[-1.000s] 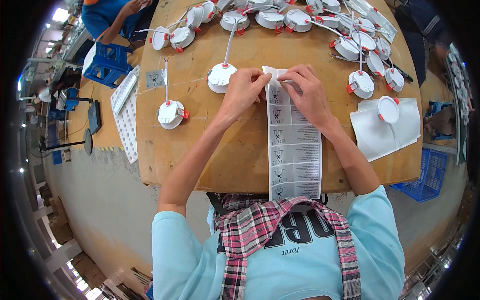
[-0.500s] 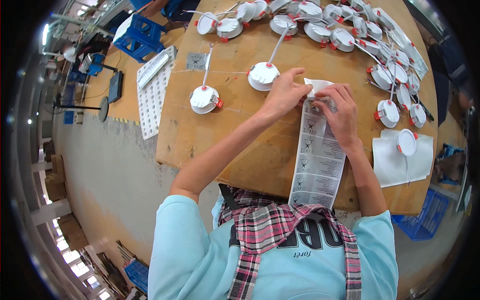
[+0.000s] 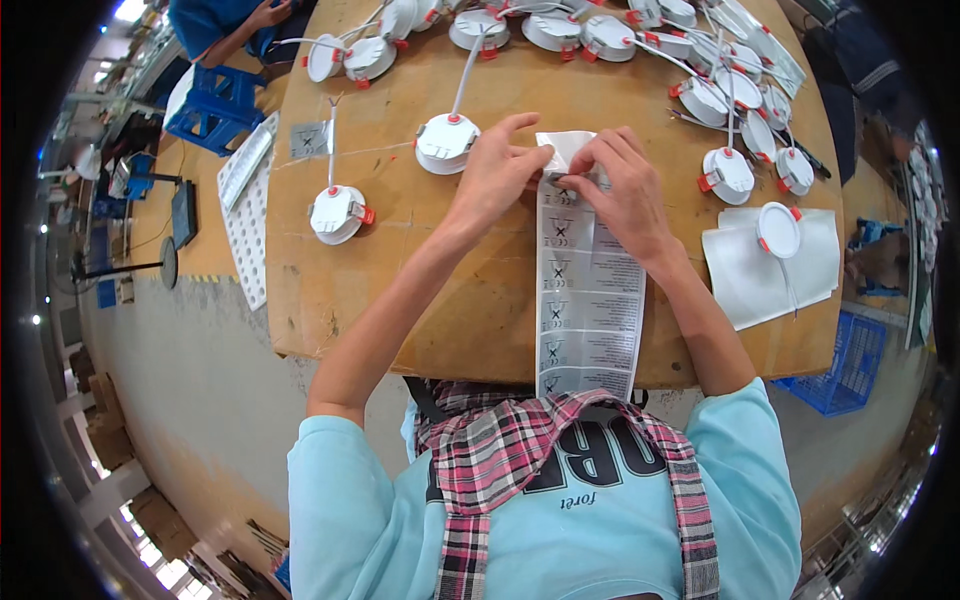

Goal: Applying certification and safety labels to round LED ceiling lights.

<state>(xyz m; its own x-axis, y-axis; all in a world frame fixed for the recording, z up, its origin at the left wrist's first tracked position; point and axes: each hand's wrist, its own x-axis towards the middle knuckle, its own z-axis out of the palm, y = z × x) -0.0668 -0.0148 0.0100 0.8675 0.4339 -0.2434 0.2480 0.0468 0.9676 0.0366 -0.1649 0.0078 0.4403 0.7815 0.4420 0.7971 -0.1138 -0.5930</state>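
Note:
A long strip of silver-grey labels (image 3: 590, 290) on white backing runs from the tabletop towards my body, its far end bent up white. My left hand (image 3: 493, 172) pinches the left edge of that end between thumb and fingers, the index finger raised. At the same end my right hand (image 3: 622, 190) is closed with thumb and fingertips on the strip; exactly what lies under the fingertips is hidden. Just left of my left hand rests a round white downlight (image 3: 445, 145) with a cable and red-tipped clips. Another downlight (image 3: 338, 215) lies farther left.
Several downlights (image 3: 553, 32) crowd the table's far side and right. One downlight (image 3: 778, 230) lies on white sheets (image 3: 730, 290) at right. A single label (image 3: 309, 140) sticks to the table at left. Blue stool (image 3: 215, 110), perforated white panel (image 3: 243, 220) and a person's arm (image 3: 232, 43) are beyond.
The whole view has shifted, so the table and lights appear farther left. Both hands stay at the strip's far end, with slight finger movement. More of the other person shows at upper left.

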